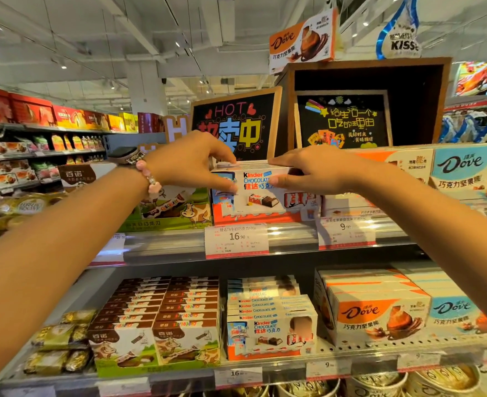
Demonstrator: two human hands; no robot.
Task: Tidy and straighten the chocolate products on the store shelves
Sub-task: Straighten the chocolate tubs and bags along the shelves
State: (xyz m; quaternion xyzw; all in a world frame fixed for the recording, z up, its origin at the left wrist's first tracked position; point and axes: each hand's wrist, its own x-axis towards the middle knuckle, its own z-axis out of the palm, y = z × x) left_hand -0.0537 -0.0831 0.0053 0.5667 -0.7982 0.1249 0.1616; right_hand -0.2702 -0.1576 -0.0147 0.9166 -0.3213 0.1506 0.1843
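White-and-orange cardboard is what both hands close on: the left hand (190, 161) pinches the left end of the front white Kinder Chocolate box (260, 186), thumb on its printed face and fingers curled over the top edge, while the right hand (311, 170) grips the right end the same way. The box stands upright at the front of a row of like boxes on the upper shelf (222, 247), inside an orange-and-white display tray (265, 214). On the left wrist sit a dark-faced watch (123, 154) and a pink bead bracelet (150, 179).

Just left of the tray stands a green cow-printed chocolate carton (176, 213); just right, pale flat Dove boxes with orange and blue panels (454, 173). A white price tag reading 16.90 (236, 239) hangs on the shelf rail below the tray.

On the lower shelf (351, 365) are brown-and-white cow-printed boxes (156, 325), stacked Kinder boxes (268, 319), and orange Dove cartons (377, 313). Behind the upper shelf lean two black chalkboard signs (236, 124) with coloured lettering.
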